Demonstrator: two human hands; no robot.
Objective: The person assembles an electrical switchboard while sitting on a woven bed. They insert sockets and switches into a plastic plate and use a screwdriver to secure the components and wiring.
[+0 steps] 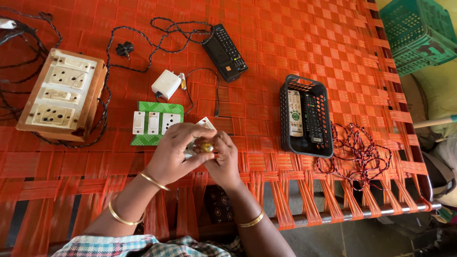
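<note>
We see both hands meet at frame centre over the orange woven cot. Left hand and right hand both pinch a small brass-coloured part, held betw. the fingertips; each hand closed on it. A white switch piece shows just behind the hands, at 12 o'clock. Green switch plate lies near, approx. 10 o'clock. Black basket w/ remotes sits at 3 o'clock, well apart. Wooden socket board at 9 o'clock.

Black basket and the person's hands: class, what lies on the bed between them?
In the head view, nothing: only bare orange webbing separates the black basket from the right hand.
</note>
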